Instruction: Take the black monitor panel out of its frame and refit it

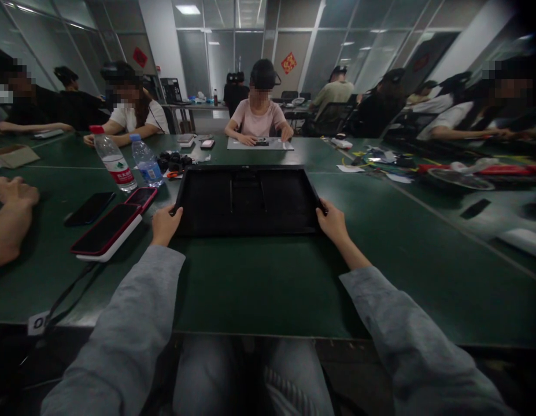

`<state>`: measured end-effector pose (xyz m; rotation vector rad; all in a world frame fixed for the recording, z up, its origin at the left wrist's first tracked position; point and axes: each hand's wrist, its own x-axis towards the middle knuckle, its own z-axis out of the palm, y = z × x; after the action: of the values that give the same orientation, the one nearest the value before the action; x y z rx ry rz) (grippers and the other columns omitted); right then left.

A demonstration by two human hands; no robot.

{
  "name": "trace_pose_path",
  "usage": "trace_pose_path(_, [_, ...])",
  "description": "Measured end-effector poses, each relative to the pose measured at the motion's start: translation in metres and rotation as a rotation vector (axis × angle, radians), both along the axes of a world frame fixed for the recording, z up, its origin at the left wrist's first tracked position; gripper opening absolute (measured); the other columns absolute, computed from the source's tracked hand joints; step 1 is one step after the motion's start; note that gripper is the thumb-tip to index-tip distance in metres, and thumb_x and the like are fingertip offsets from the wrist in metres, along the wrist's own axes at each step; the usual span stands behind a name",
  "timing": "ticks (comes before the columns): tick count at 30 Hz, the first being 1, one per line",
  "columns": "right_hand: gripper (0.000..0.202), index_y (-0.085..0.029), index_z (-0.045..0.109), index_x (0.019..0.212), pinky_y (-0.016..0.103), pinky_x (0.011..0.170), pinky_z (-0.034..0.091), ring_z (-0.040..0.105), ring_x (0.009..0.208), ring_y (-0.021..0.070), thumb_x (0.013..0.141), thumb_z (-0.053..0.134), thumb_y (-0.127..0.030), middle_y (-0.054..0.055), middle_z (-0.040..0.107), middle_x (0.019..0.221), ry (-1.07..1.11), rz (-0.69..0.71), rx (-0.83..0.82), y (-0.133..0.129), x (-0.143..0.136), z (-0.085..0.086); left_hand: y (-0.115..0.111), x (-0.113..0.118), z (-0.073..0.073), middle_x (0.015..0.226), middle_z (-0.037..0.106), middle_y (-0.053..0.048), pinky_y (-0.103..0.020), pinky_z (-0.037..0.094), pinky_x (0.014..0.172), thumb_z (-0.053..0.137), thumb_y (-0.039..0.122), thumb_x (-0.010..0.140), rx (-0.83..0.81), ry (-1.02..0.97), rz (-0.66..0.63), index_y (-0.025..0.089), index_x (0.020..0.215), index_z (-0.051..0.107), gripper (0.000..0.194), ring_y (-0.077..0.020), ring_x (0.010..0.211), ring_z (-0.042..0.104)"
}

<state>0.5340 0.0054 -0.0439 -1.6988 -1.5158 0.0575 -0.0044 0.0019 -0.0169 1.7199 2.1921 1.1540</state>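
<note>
A wide, black, shallow rectangular panel with a raised rim is on the green table in front of me; its exact kind is unclear. Two thin rods run from a bar near its far edge toward its middle. My left hand grips the panel's left edge, thumb on the rim. On the opposite side, my right hand holds the right edge in the same way. The undersides of both hands' fingers are hidden.
Left of the panel are phones, a dark phone, a red-capped bottle and a blue-capped bottle. A neighbour's hand rests at far left. Cables and a round fan-like part lie right. Someone sits opposite at a grey mat.
</note>
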Motion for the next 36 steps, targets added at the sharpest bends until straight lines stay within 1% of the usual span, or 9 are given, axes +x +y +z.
trace_pose_path(7, [0.056,-0.01,0.061,0.148,0.057,0.114,0.049,0.067,0.127,0.0341,0.095,0.05,-0.025,0.018,0.069,0.139,-0.079,-0.012,-0.03,-0.002,0.0,-0.001,-0.006,0.011,0.007,0.12,0.078,-0.016,-0.042,0.05,0.099,0.054,0.046,0.098,-0.106,0.15,0.085,0.019,0.128,0.075,0.046,-0.0337,0.113,0.069])
trace_pose_path(13, [0.057,-0.013,0.062,0.146,0.058,0.108,0.052,0.068,0.119,0.0339,0.093,0.05,-0.031,0.018,0.072,0.133,-0.049,-0.038,-0.01,-0.002,-0.002,-0.003,-0.006,0.013,0.007,0.131,0.073,-0.018,-0.045,0.05,0.1,0.052,0.048,0.101,-0.159,0.095,0.057,0.018,0.14,0.065,0.051,-0.0357,0.119,0.068])
trace_pose_path(19, [0.063,-0.009,0.051,0.153,0.059,0.118,0.041,0.05,0.142,0.0346,0.099,0.046,-0.041,0.024,0.058,0.148,-0.179,-0.083,0.204,-0.01,-0.009,0.011,-0.016,0.029,0.016,0.14,0.065,-0.023,-0.053,0.039,0.113,0.044,0.046,0.103,0.164,0.272,0.117,0.011,0.146,0.058,0.056,-0.0399,0.135,0.055])
trace_pose_path(22, [0.067,-0.009,0.042,0.159,0.059,0.121,0.036,0.04,0.15,0.0346,0.103,0.041,-0.045,0.025,0.047,0.158,-0.271,-0.088,0.249,-0.019,-0.032,0.018,-0.02,0.047,0.017,0.145,0.061,-0.022,-0.053,0.036,0.116,0.04,0.047,0.105,0.233,0.34,0.019,0.013,0.148,0.057,0.057,-0.0385,0.138,0.051])
trace_pose_path(25, [0.066,-0.014,0.042,0.16,0.061,0.123,0.033,0.033,0.155,0.0359,0.105,0.039,-0.05,0.021,0.037,0.166,-0.382,-0.006,0.186,-0.026,-0.059,0.018,-0.02,0.062,0.011,0.153,0.056,-0.02,-0.053,0.034,0.118,0.041,0.048,0.106,0.178,0.423,-0.177,0.015,0.154,0.052,0.059,-0.0368,0.143,0.046])
trace_pose_path(27, [0.059,-0.02,0.051,0.155,0.06,0.122,0.035,0.037,0.153,0.0349,0.106,0.038,-0.05,0.017,0.04,0.165,-0.459,0.108,0.085,-0.027,-0.072,0.016,-0.019,0.067,0.006,0.158,0.051,-0.02,-0.055,0.034,0.118,0.044,0.049,0.105,0.114,0.476,-0.258,0.016,0.155,0.051,0.061,-0.0378,0.146,0.043])
trace_pose_path(30, [0.055,-0.024,0.06,0.148,0.059,0.116,0.043,0.045,0.147,0.034,0.107,0.034,-0.05,0.015,0.05,0.158,-0.489,0.199,-0.046,-0.025,-0.077,0.014,-0.017,0.067,0.001,0.159,0.05,-0.02,-0.057,0.035,0.117,0.045,0.048,0.105,0.05,0.502,-0.293,0.016,0.154,0.052,0.059,-0.0385,0.146,0.043])
trace_pose_path(33, [0.057,-0.021,0.061,0.147,0.06,0.111,0.047,0.048,0.144,0.0351,0.107,0.034,-0.051,0.017,0.054,0.154,-0.456,0.206,-0.064,-0.023,-0.074,0.014,-0.017,0.065,0.003,0.154,0.055,-0.019,-0.056,0.038,0.116,0.047,0.046,0.105,0.072,0.469,-0.32,0.016,0.15,0.056,0.055,-0.0362,0.142,0.048])
trace_pose_path(36, [0.054,-0.019,0.063,0.144,0.059,0.107,0.049,0.051,0.139,0.0353,0.106,0.038,-0.048,0.017,0.059,0.148,-0.408,0.218,-0.018,-0.021,-0.071,0.014,-0.015,0.057,0.007,0.143,0.064,-0.016,-0.055,0.038,0.115,0.049,0.042,0.104,0.174,0.393,-0.281,0.019,0.139,0.065,0.044,-0.0345,0.135,0.054])
